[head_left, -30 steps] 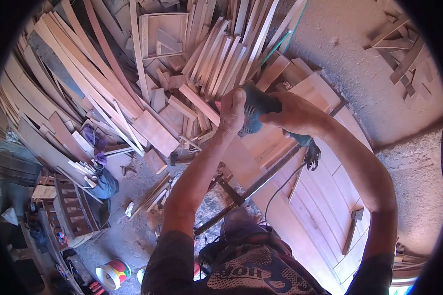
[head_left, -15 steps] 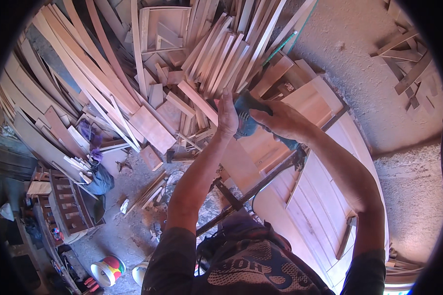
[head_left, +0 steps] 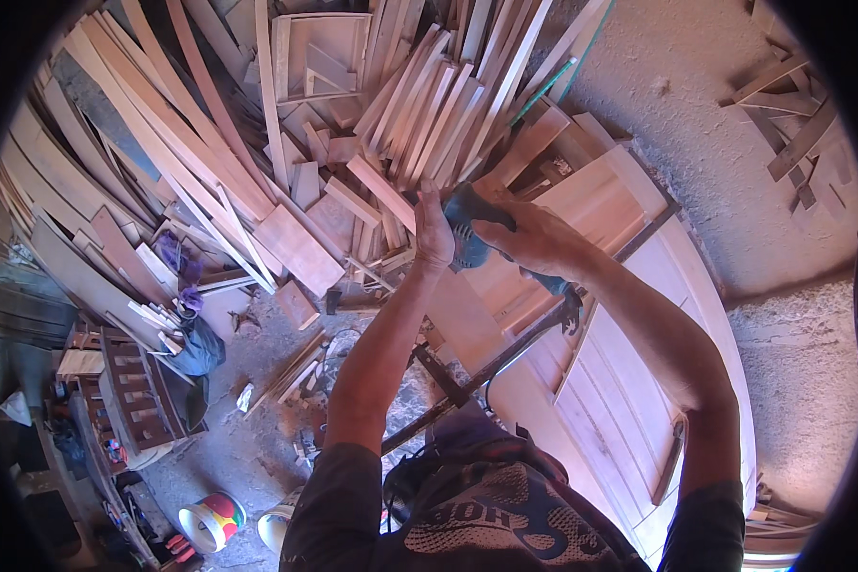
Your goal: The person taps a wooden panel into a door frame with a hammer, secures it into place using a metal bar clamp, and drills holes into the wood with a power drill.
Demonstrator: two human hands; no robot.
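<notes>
I hold a dark teal power tool (head_left: 467, 232) with a vented body between both hands, above a pinkish wooden panel (head_left: 500, 286). My left hand (head_left: 435, 229) is pressed along the tool's left side, fingers pointing away from me. From the right, my right hand (head_left: 540, 240) wraps round the tool's body, its thumb lying across the top. The tool's underside and exact kind are hidden by my hands. A long metal bar clamp (head_left: 505, 358) runs diagonally across the wood, nearer to me than the tool.
A larger panelled wooden piece (head_left: 605, 410) with a curved edge lies at the right. Stacked strips (head_left: 419, 119) and loose offcuts fill the far side. Long boards (head_left: 176, 143) lean at the left. A slatted wooden piece (head_left: 141, 391) and a paint bucket (head_left: 212, 522) stand at the lower left.
Both hands and the power tool have shifted slightly to the left. My grip on the tool looks the same.
</notes>
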